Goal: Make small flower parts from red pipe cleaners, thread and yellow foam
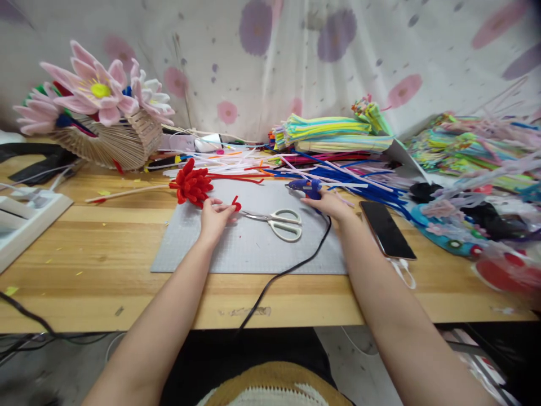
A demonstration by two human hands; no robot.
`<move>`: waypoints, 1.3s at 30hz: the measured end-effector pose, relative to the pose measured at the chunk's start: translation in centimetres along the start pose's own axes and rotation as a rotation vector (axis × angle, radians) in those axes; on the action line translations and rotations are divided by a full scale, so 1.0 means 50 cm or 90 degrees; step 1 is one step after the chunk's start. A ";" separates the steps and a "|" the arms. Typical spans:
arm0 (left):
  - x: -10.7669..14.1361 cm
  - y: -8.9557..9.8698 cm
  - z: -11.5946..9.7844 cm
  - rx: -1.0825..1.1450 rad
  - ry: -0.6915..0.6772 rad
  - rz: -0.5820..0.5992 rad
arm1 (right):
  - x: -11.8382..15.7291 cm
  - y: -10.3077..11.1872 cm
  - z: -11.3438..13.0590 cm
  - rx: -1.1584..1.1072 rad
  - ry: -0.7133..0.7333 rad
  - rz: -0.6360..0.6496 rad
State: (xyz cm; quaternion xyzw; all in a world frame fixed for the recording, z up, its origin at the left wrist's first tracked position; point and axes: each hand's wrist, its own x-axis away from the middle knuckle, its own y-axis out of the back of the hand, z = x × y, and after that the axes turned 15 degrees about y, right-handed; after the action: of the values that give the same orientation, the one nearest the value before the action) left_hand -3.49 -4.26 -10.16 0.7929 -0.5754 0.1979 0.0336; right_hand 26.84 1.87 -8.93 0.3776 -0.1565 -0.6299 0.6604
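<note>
Your left hand (215, 217) pinches a small curled red fuzzy strip (237, 206) over the grey gridded mat (249, 254), while your right hand (333, 205) seems wrapped around the blue plastic glue gun (309, 188), whose black cable (274, 277) could catch the white-handled metal scissors (270, 217) if swung left.

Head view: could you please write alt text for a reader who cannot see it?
A person's left hand holds a red strip and the right hand holds a glue gun over a grey mat. Scissors lie between the hands, a red flower near the left one, and pipe cleaners behind.
</note>
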 end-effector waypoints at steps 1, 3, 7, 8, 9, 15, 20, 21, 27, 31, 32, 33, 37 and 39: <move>0.001 0.000 -0.001 -0.002 0.002 0.001 | 0.000 -0.017 0.005 0.006 -0.035 -0.036; 0.004 -0.001 -0.003 -0.007 0.006 -0.002 | 0.005 -0.038 0.021 -0.024 -0.073 -0.097; 0.005 -0.002 -0.007 -0.007 0.014 -0.012 | 0.025 -0.040 0.068 -0.257 -0.007 -0.081; 0.004 -0.002 -0.007 -0.007 0.015 -0.014 | 0.031 -0.039 0.082 -0.301 0.021 -0.051; 0.003 -0.002 -0.007 -0.007 0.016 -0.015 | 0.037 -0.039 0.096 -0.324 0.038 -0.022; -0.001 -0.002 -0.002 -0.013 0.011 -0.027 | 0.056 -0.087 0.162 -0.241 0.054 0.148; -0.001 -0.002 0.001 -0.030 -0.003 -0.018 | 0.054 -0.118 0.176 -0.177 0.122 0.145; -0.001 -0.002 0.001 -0.031 -0.004 -0.017 | 0.053 -0.119 0.177 -0.169 0.128 0.150; 0.001 -0.006 -0.001 -0.046 -0.001 -0.018 | 0.054 -0.120 0.179 -0.151 0.155 0.153; 0.001 -0.006 0.000 -0.065 -0.008 -0.025 | 0.052 -0.127 0.179 -0.138 0.180 0.154; 0.001 -0.006 0.000 -0.071 -0.008 -0.025 | 0.051 -0.128 0.179 -0.136 0.186 0.154; 0.001 -0.006 0.001 -0.077 -0.008 -0.024 | 0.051 -0.130 0.179 -0.134 0.189 0.154; 0.000 -0.005 0.003 -0.092 -0.011 -0.024 | 0.051 -0.133 0.178 -0.126 0.196 0.155; 0.000 -0.005 0.003 -0.095 -0.012 -0.025 | 0.051 -0.135 0.178 -0.121 0.204 0.154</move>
State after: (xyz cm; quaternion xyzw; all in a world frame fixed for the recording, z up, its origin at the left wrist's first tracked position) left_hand -3.20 -4.24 -10.24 0.8010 -0.5733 0.1462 0.0913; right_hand 16.36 -2.69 -8.40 0.3873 -0.0336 -0.4900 0.7803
